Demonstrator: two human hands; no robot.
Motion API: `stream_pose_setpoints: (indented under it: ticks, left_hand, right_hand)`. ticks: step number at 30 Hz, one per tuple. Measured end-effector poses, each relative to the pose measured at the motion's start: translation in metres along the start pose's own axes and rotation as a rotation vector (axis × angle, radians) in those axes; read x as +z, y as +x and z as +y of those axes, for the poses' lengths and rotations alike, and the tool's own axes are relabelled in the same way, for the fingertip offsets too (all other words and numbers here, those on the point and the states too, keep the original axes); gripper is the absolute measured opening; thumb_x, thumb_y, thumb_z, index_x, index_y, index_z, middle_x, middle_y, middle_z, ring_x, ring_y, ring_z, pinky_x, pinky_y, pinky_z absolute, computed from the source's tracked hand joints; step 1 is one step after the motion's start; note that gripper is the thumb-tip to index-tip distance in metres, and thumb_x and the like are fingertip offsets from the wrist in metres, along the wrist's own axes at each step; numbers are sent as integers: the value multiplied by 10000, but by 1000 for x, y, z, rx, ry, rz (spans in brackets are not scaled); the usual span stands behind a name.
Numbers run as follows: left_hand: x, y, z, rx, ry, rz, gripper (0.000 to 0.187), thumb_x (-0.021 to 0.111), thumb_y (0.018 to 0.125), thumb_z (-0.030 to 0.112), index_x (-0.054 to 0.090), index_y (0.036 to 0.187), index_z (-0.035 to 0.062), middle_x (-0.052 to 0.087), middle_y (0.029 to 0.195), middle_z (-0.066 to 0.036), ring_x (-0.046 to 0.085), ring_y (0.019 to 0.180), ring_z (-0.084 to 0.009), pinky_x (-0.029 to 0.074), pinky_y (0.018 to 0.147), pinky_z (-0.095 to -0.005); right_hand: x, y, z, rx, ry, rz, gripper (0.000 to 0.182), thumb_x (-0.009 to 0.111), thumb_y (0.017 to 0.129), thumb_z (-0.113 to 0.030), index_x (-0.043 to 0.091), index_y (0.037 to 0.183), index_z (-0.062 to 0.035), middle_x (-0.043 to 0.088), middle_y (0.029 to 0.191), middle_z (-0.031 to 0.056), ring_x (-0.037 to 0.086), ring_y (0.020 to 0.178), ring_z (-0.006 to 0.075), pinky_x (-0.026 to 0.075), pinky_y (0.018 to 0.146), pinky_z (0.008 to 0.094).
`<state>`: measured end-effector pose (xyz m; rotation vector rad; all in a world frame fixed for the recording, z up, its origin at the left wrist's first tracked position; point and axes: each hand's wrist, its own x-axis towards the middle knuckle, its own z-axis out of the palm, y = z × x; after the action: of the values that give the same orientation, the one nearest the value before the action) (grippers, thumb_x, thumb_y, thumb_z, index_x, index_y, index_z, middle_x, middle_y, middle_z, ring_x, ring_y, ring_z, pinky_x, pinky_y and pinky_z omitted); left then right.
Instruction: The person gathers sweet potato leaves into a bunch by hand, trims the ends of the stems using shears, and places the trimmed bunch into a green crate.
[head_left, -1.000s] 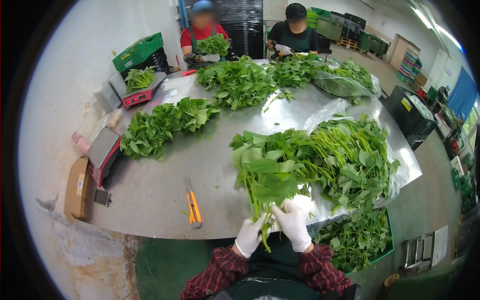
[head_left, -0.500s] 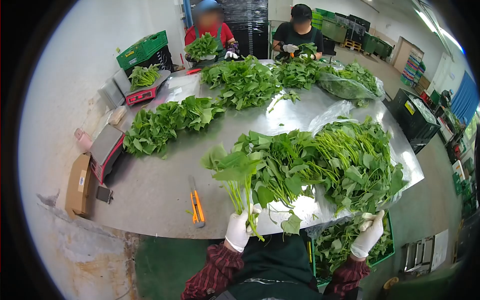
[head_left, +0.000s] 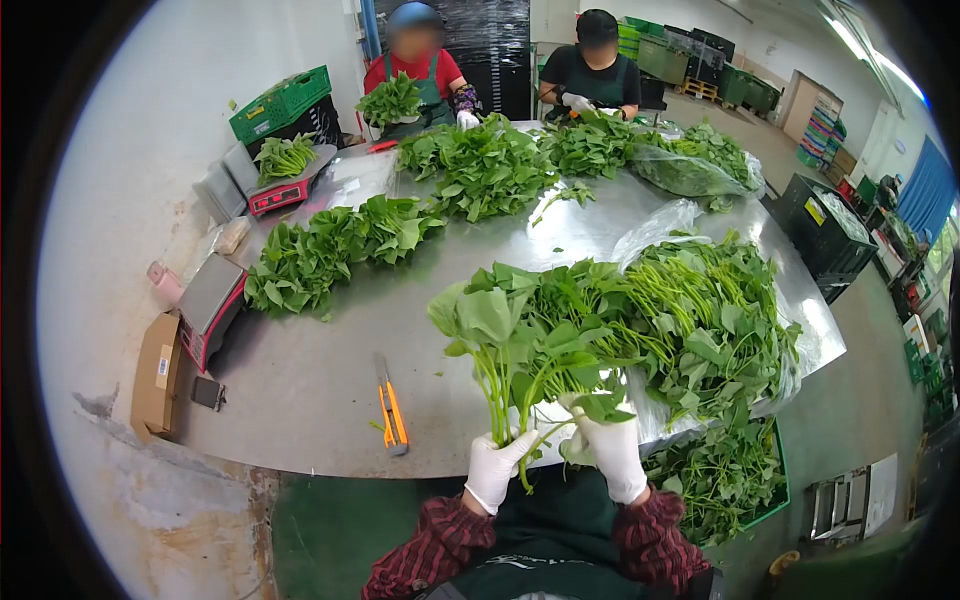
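My left hand (head_left: 497, 468), in a white glove, is closed round the stems of a small upright bunch of leafy greens (head_left: 492, 350) at the table's front edge. Just to its right is my right hand (head_left: 612, 450), also gloved, with its fingers closed at a leafy stem (head_left: 600, 405). Beyond both hands spreads a large pile of greens (head_left: 690, 320), partly on clear plastic. An orange cutter knife (head_left: 393, 415) lies on the metal table (head_left: 300, 400) to the left of my hands.
More greens (head_left: 340, 250) lie across the table. Two red scales (head_left: 212, 310) stand at the left, near a cardboard box (head_left: 158, 375). Two people work at the far side. A green crate (head_left: 783, 490) of greens is below the right front edge.
My right hand has moved left from near the crate to beside the bunch and now holds a leafy stem. My left hand has shifted slightly right with the bunch.
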<state>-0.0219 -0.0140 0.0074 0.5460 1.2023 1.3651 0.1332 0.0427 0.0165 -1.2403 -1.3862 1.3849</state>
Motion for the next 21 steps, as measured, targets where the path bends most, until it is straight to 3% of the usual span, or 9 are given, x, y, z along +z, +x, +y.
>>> stream_pose_setpoints:
  ticks: [1, 3, 5, 9, 11, 15, 18, 20, 21]
  left_hand:
    - [-4, 0, -1, 1, -2, -2, 139, 664, 817, 129, 622, 729, 29, 563, 591, -9, 419, 432, -39, 274, 401, -182]
    - [-11, 3, -6, -29, 94, -115, 120, 681, 809, 127, 657, 804, 10, 594, 671, 10, 514, 564, -34, 351, 479, -170]
    - [-4, 2, -6, -15, 83, -115, 121, 682, 802, 123, 641, 757, 19, 576, 636, 8, 480, 522, -36, 327, 461, -185]
    - [4, -4, 6, 7, 138, -160, 133, 695, 784, 115, 632, 710, 25, 557, 605, 14, 456, 505, -37, 317, 464, -202]
    - [3, -3, 5, -5, 151, -170, 129, 697, 782, 116, 637, 718, 22, 558, 608, 15, 456, 508, -38, 321, 468, -201]
    - [-2, 0, 1, -47, 180, -200, 116, 700, 776, 110, 646, 732, 17, 560, 612, 17, 463, 517, -41, 330, 480, -198]
    - [-1, 1, 0, -55, 165, -201, 140, 689, 788, 134, 644, 728, 15, 564, 614, 14, 461, 521, -39, 334, 486, -203]
    - [-1, 1, 0, -68, 135, -192, 160, 678, 798, 149, 641, 723, 13, 557, 601, 13, 457, 503, -43, 333, 474, -203]
    - [0, 1, 0, -81, 104, -185, 181, 666, 808, 165, 637, 718, 11, 549, 588, 12, 453, 485, -48, 331, 462, -202]
  right_hand:
    - [1, 5, -2, -1, -3, 1, 117, 577, 866, -75, 609, 930, 18, 602, 662, 41, 524, 487, 87, 405, 462, 219]
    - [7, 16, -5, -238, 161, -1, 141, 562, 871, -52, 565, 998, 9, 578, 682, 10, 513, 558, 66, 404, 504, 197]
    - [4, 19, -22, -114, 215, -43, 198, 557, 875, -48, 526, 1054, 28, 570, 663, 23, 518, 537, 78, 415, 504, 205]
    - [-4, 26, -15, -12, 208, -108, 134, 563, 870, -42, 567, 980, 35, 593, 683, 43, 536, 514, 95, 431, 491, 217]
    - [-7, 28, -15, 97, 101, -110, 140, 589, 875, -116, 596, 943, 7, 599, 682, 12, 515, 484, 57, 392, 454, 188]
    - [-15, 25, -12, 0, 60, -68, 105, 609, 836, -48, 595, 918, 15, 620, 723, 40, 542, 515, 94, 415, 472, 221]
    - [-19, 27, 10, -138, -46, -74, 119, 630, 803, -45, 593, 905, 3, 617, 724, 38, 530, 501, 101, 417, 481, 234]
    - [-18, 33, 39, -843, -334, 87, 107, 633, 773, -27, 588, 868, -8, 591, 673, 24, 512, 472, 112, 433, 495, 251]
    - [-21, 33, 36, -842, -334, 88, 107, 633, 773, -27, 588, 868, -8, 591, 673, 24, 512, 472, 112, 433, 495, 251]
